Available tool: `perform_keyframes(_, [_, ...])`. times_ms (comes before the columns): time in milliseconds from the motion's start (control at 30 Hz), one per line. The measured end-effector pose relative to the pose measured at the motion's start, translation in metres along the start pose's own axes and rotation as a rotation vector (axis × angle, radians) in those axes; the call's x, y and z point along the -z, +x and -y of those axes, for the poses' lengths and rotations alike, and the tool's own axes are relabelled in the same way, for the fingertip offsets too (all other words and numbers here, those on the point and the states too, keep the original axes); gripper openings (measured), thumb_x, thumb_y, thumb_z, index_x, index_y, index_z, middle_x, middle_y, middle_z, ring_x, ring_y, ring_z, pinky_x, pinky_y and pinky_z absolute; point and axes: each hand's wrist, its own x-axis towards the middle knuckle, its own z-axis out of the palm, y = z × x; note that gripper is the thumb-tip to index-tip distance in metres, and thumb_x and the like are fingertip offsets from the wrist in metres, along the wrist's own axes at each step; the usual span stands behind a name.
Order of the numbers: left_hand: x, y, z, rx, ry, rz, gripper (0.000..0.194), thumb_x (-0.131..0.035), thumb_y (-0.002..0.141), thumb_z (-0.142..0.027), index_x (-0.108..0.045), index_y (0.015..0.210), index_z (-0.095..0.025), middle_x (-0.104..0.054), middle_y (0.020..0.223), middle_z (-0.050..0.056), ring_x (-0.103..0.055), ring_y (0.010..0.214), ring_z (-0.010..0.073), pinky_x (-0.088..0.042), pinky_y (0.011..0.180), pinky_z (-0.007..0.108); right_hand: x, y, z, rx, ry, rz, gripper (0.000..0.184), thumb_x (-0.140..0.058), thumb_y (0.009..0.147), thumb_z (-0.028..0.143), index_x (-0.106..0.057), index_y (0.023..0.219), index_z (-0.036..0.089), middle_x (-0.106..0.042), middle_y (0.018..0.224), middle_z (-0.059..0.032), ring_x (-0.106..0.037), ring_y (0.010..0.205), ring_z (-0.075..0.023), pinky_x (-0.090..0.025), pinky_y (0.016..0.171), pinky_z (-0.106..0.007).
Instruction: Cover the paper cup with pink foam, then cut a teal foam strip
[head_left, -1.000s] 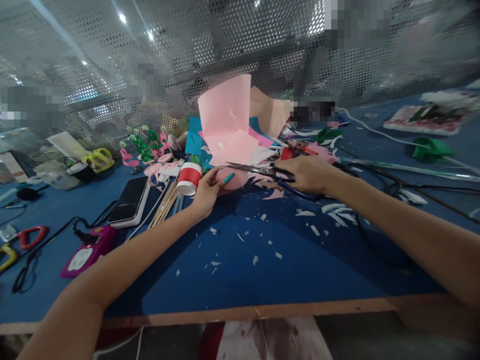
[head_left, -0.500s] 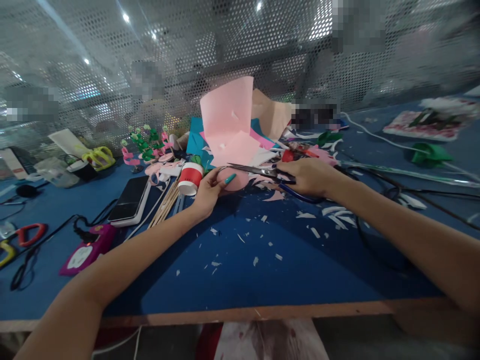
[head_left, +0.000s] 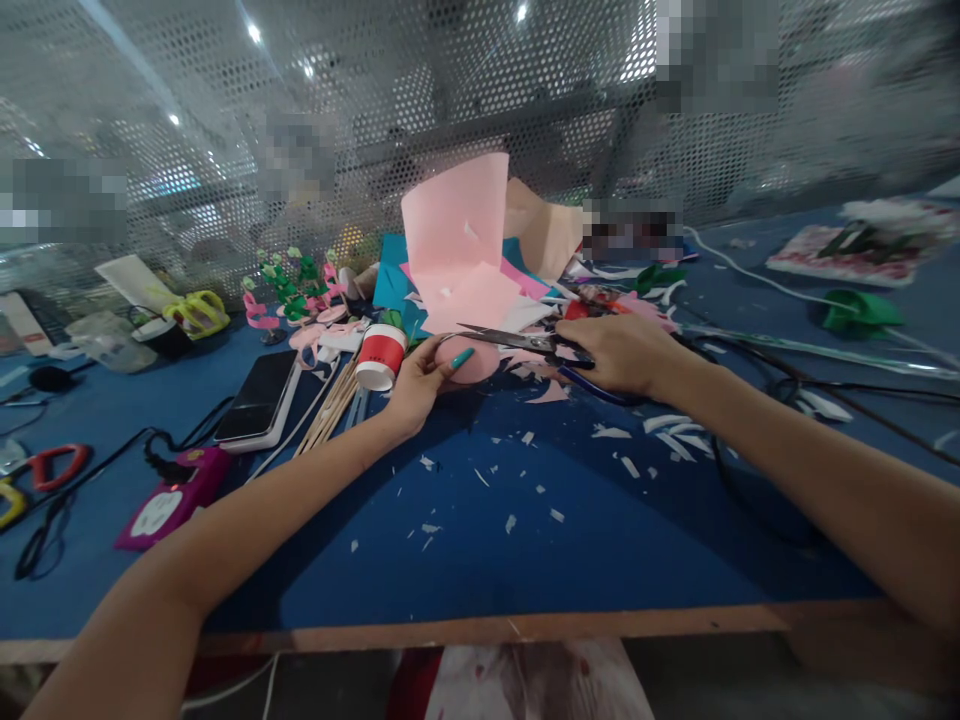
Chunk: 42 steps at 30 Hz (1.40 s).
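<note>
My left hand (head_left: 418, 380) pinches a small rounded pink paper piece (head_left: 471, 363) just above the blue table (head_left: 525, 560). My right hand (head_left: 619, 352) grips blue-handled scissors (head_left: 529, 342), blades pointing left and slightly apart over the pink piece. A large curled pink sheet (head_left: 456, 240) stands just behind the scissors on a pile of coloured paper. White and pink paper scraps (head_left: 525, 470) lie scattered on the table in front of both hands.
A red and white paper cup (head_left: 379, 357) lies beside wooden sticks (head_left: 330, 410) left of my left hand. A phone (head_left: 259, 400), a magenta device (head_left: 171, 500), cables and red scissors (head_left: 52, 466) sit further left. A perforated metal screen (head_left: 420, 90) closes off the back.
Almost nothing has moved. My hands keep the same grip, and the view has shifted slightly.
</note>
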Motion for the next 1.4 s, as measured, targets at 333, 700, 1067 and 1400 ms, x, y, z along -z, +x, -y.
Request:
perform_keyframes(333, [0.0, 0.001, 0.001, -0.001, -0.011, 0.002, 0.035, -0.069, 0.064, -0.015, -0.061, 0.098, -0.017, -0.065, 0.097, 0.003, -0.061, 0.087, 0.0182, -0.056, 0.073, 0.032, 0.006, 0.0, 0.002, 0.013, 0.015, 0.044, 0.045, -0.033, 0.083, 0.053, -0.057, 0.088, 0.015, -0.067, 0.085, -0.0165, -0.061, 0.072, -0.0278, -0.032, 0.056, -0.031])
perform_keyframes(700, [-0.001, 0.0, 0.0, 0.0, -0.021, -0.003, 0.032, -0.066, 0.066, -0.011, -0.062, 0.097, -0.018, -0.065, 0.096, 0.003, -0.061, 0.087, 0.0183, -0.057, 0.07, 0.032, 0.008, 0.0, 0.001, 0.006, -0.004, 0.055, 0.044, -0.034, 0.081, 0.048, -0.059, 0.094, 0.015, -0.068, 0.082, -0.0157, -0.061, 0.07, -0.0279, -0.035, 0.056, -0.033])
perform_keyframes(1067, [0.002, 0.003, 0.004, -0.022, 0.015, 0.0, 0.037, -0.066, 0.066, -0.011, -0.062, 0.103, -0.018, -0.066, 0.101, 0.004, -0.061, 0.093, 0.0191, -0.055, 0.077, 0.033, 0.012, 0.0, 0.001, 0.006, -0.001, 0.107, 0.043, -0.036, 0.08, 0.048, -0.06, 0.095, 0.016, -0.068, 0.086, -0.0158, -0.061, 0.072, -0.0271, -0.036, 0.057, -0.033])
perform_keyframes(1400, [0.002, 0.002, 0.005, -0.024, 0.068, 0.004, 0.036, -0.063, 0.068, -0.009, -0.061, 0.103, -0.017, -0.066, 0.099, 0.003, -0.061, 0.09, 0.0174, -0.055, 0.078, 0.031, 0.013, 0.0, 0.003, 0.01, 0.008, 0.109, 0.05, -0.033, 0.082, 0.05, -0.06, 0.1, 0.012, -0.067, 0.089, -0.0187, -0.061, 0.072, -0.0281, -0.036, 0.058, -0.033])
